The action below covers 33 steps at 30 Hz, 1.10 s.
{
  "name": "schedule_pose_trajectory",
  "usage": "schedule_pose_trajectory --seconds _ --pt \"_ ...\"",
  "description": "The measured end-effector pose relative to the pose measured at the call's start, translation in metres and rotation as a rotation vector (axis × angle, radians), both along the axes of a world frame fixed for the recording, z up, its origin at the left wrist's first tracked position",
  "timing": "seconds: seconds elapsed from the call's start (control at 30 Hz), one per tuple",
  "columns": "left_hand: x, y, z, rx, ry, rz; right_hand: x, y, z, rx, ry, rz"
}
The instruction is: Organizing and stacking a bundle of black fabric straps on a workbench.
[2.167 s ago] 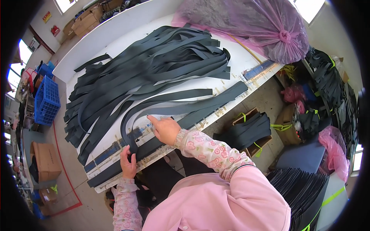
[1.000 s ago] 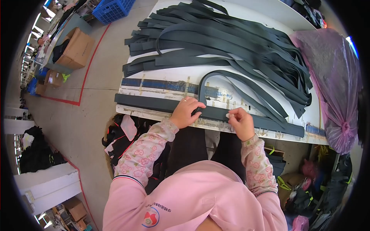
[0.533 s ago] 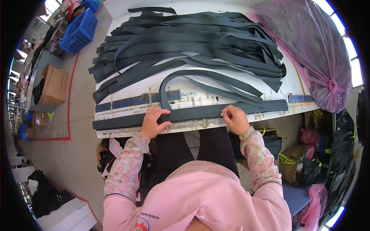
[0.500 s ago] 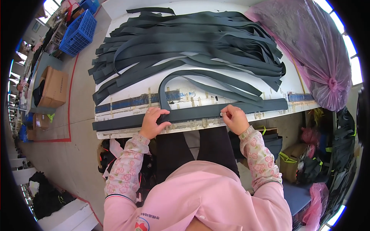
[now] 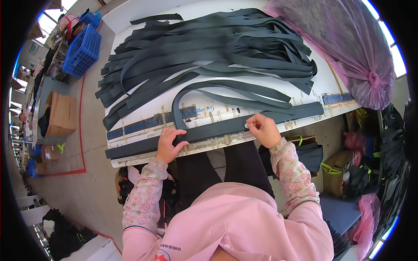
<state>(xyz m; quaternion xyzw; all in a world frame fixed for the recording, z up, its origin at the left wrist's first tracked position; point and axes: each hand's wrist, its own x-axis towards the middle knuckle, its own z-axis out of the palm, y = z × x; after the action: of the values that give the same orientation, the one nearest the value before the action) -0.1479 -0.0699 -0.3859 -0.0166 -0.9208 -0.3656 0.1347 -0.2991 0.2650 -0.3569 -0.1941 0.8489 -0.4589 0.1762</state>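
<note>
A long dark grey-green fabric strip (image 5: 217, 127) lies along the near edge of the white table. My left hand (image 5: 169, 144) rests on it with thumb and fingers spread, beside the bent end of a looped strip (image 5: 175, 106). Farther right, at the strip's lower edge, my right hand (image 5: 264, 130) is closed in a pinch. Between its fingertips shows a small white piece (image 5: 247, 125), perhaps chalk; most of it is hidden. Beyond both hands a large heap of similar strips (image 5: 209, 48) covers the table.
A large pink plastic bag (image 5: 348, 48) bulges over the table's right side. Worn tape marks (image 5: 152, 121) run along the table's front. Leftward on the floor are a blue crate (image 5: 82, 51) and a cardboard box (image 5: 62, 114). Bundled dark goods (image 5: 300, 158) sit under the table.
The whole view has tilted slightly, shifting the table within the picture. Both hands keep nearly the same places and poses along the strip.
</note>
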Motion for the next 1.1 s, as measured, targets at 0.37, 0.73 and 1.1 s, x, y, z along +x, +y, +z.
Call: schedule_pose_trajectory --seconds 0.37,0.73,1.1 --pt "0.006 -0.001 -0.007 -0.008 0.084 -0.018 0.029 -0.082 0.001 -0.117 -0.24 0.547" --pt "-0.004 0.001 -0.005 -0.025 0.141 0.005 0.041 -0.132 -0.002 -0.112 0.072 0.232" --pt "0.009 -0.006 -0.01 -0.018 0.056 0.023 0.071 -0.159 -0.016 0.022 0.204 0.359"
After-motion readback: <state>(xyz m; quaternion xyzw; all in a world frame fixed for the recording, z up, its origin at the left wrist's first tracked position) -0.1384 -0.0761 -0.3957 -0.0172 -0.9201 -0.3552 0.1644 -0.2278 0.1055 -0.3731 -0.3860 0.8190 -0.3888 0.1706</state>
